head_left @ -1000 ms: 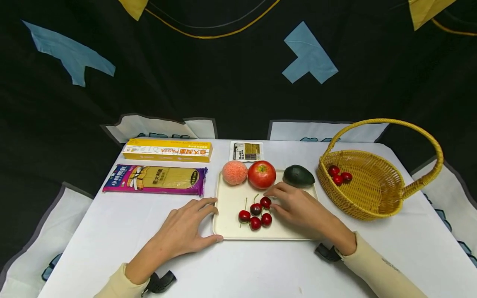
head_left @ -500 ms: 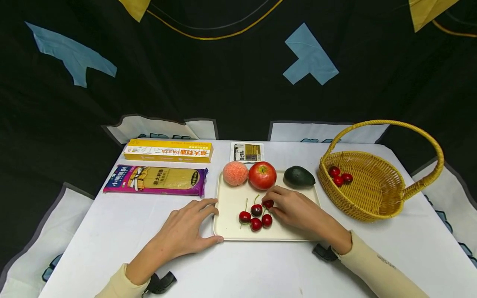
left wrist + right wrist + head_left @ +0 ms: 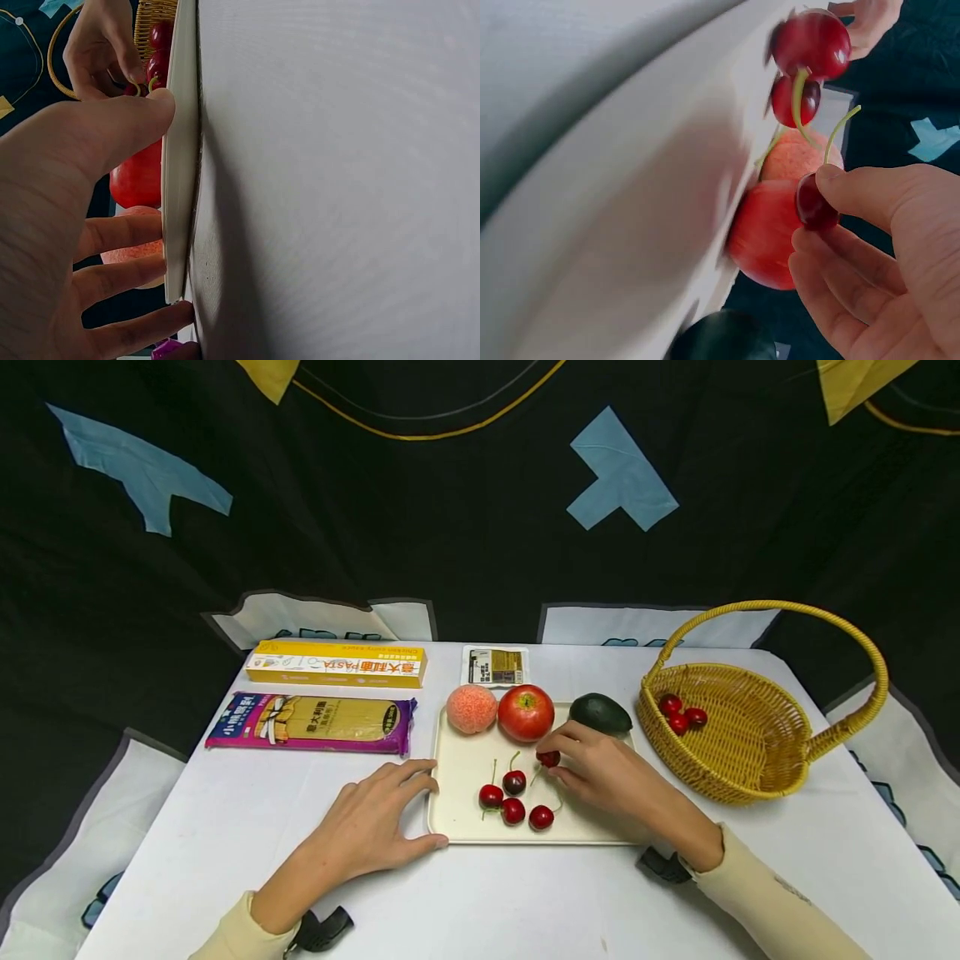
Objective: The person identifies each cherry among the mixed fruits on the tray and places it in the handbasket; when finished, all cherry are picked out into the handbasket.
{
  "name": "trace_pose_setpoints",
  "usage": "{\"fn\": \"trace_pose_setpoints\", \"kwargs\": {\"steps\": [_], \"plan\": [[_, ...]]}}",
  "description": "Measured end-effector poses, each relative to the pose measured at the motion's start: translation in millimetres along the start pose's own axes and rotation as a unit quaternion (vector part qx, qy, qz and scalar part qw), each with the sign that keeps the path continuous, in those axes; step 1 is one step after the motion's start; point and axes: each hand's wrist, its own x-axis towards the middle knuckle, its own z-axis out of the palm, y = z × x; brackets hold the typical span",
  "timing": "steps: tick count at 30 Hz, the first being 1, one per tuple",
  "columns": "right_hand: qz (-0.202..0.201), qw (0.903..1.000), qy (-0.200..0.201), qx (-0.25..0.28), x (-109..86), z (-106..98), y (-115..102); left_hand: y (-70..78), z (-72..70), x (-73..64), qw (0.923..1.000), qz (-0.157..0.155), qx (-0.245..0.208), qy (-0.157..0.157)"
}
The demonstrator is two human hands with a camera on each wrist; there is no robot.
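Observation:
My right hand [image 3: 611, 772] pinches a dark red cherry [image 3: 550, 758] between thumb and fingertips over the right part of the cream tray [image 3: 468, 831]. In the right wrist view this cherry [image 3: 815, 202] shows its green stem pointing up past the thumb. Several loose cherries [image 3: 513, 811] lie on the tray to the left of that hand. My left hand [image 3: 371, 822] rests at the tray's left front corner, its fairly straight fingers spread along the rim [image 3: 176, 187] and thumb at the front edge. Along the tray's back sit a fuzzy peach [image 3: 472, 708], a red apple [image 3: 527, 712] and an avocado [image 3: 601, 714].
A yellow wicker basket [image 3: 727, 777] with a tall handle and 3 cherries [image 3: 678, 722] inside stands right of the tray. On the left lie a pasta packet [image 3: 311, 722] and a yellow pasta box [image 3: 337, 663]. Behind the tray is a small sachet [image 3: 495, 666].
My right hand has taken hold of the rear cherry and drawn it slightly right, away from the cluster. Another cherry has shifted a little toward the tray's front. The left hand stays put.

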Motion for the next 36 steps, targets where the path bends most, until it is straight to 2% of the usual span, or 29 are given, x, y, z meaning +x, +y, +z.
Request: {"fn": "trace_pose_setpoints", "kwargs": {"steps": [12,27,36], "plan": [[0.02,0.9987,0.047,-0.011,-16.4,-19.1,5.1,0.3,-0.7,0.2,1.0,0.0,0.005,0.002],[0.052,0.9928,0.107,0.012,-45.2,-40.5,21.4,1.4,0.5,0.6,1.0,0.002,0.006,0.007],[0.064,0.9881,0.138,-0.022,-59.8,-56.1,35.1,1.6,0.3,1.0,1.0,-0.003,0.008,0.002]]}}
